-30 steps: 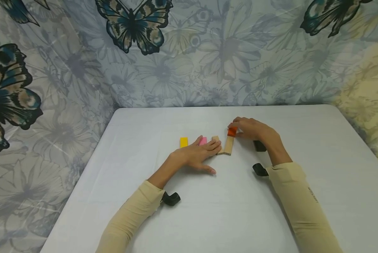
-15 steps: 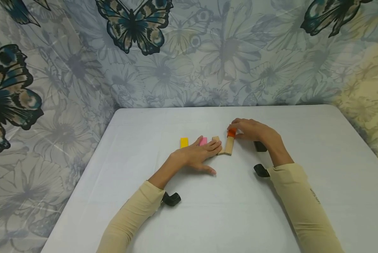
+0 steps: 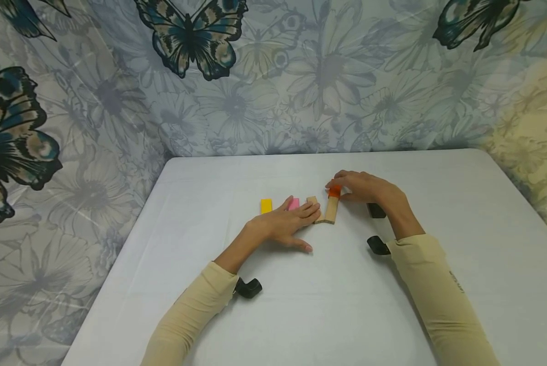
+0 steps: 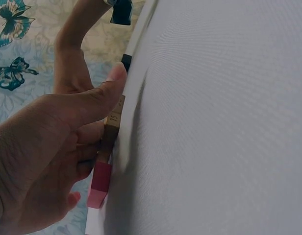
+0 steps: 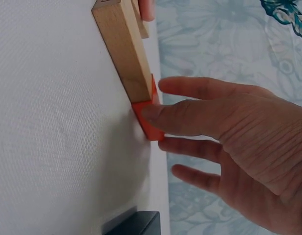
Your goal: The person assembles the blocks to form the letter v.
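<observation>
Fingers of the right hand (image 3: 365, 187) are pinching an orange block (image 5: 150, 121), and we get a good look at it: thumb on one side, fingertips along the other. That orange block sits right of centre toward the far side of the white desk (image 3: 310, 310), butted against the far end of a plain wooden block (image 3: 332, 210) that points back toward the near edge. Just left, a second wooden block (image 3: 312, 200) slants in, and the pair come together at their near ends like a V!

Over comes the left hand (image 3: 284, 223), spread low across the row, thumb out straight toward the near side, fingertips lying over that slanted block; the hand grasps nothing that I can see, and whether its palm touches the desk I can't tell. Peeking out beyond it, a pink block (image 3: 294, 204), and farther left a yellow block (image 3: 266, 206), their near ends hidden by the hand. Over on the right, a black block (image 3: 376, 211) lies partly tucked behind the right wrist, well apart from the orange one. Pale tan sleeves (image 3: 443, 295) reach in from the near side, and behind it all, butterflies and flowers cover the wall (image 3: 273, 101).
</observation>
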The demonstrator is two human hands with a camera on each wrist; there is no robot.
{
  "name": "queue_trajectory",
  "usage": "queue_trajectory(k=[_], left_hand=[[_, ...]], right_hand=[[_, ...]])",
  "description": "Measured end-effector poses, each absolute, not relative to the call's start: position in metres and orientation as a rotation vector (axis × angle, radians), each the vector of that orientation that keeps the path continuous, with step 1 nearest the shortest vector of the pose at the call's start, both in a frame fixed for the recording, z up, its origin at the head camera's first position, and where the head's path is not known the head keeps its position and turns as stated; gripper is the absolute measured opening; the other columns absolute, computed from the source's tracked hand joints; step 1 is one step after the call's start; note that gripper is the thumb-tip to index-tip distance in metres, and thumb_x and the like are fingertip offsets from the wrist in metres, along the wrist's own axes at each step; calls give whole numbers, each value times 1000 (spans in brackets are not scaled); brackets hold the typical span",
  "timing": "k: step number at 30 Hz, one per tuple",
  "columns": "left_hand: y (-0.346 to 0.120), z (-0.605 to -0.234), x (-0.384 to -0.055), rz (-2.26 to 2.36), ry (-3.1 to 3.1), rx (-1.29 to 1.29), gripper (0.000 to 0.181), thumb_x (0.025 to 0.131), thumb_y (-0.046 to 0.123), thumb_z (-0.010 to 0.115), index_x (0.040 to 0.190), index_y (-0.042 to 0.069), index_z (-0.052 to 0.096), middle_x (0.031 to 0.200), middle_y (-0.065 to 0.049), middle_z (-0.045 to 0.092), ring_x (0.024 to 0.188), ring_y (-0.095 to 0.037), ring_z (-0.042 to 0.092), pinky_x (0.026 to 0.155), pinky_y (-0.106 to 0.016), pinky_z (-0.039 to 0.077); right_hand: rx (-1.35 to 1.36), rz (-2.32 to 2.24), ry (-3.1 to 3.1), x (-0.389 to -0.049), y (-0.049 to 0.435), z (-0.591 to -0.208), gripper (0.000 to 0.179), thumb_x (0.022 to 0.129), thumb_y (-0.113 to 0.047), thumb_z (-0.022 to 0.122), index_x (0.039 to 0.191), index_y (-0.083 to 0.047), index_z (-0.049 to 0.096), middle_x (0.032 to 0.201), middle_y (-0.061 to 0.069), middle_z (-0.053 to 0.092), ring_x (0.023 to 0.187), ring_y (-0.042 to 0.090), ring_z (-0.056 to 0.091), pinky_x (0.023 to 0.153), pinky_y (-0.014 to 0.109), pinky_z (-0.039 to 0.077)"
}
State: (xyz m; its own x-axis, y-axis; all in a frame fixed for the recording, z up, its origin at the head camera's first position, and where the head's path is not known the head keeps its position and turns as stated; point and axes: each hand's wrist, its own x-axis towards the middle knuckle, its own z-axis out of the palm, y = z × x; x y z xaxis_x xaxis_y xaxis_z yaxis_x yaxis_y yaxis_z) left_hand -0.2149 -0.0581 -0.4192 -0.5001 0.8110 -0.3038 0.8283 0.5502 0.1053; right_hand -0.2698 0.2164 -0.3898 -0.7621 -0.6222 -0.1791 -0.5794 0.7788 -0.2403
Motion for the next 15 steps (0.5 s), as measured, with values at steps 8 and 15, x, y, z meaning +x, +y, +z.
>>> queue_trajectory(k=[8,15], left_hand=[[-57,-418,-215,-84,2472,1348,102,97,72,54,169,17,9,179,1,-2,167,-17,0,134,-60,-1],[-57,-416,-214,-88,2473,1341,101,97,73,54,169,18,9,179,1,-1,167,-16,0,134,-59,-1]], right_hand=[[-922,-259,2708,-271,217,-391,39,97,-7,72,136,-15,70,148,24,58,137,46,56,108,72,46],[-924,-247,2701,-272,217,-391,39,98,-7,72,136,-16,70,148,23,58,138,47,55,109,71,46]])
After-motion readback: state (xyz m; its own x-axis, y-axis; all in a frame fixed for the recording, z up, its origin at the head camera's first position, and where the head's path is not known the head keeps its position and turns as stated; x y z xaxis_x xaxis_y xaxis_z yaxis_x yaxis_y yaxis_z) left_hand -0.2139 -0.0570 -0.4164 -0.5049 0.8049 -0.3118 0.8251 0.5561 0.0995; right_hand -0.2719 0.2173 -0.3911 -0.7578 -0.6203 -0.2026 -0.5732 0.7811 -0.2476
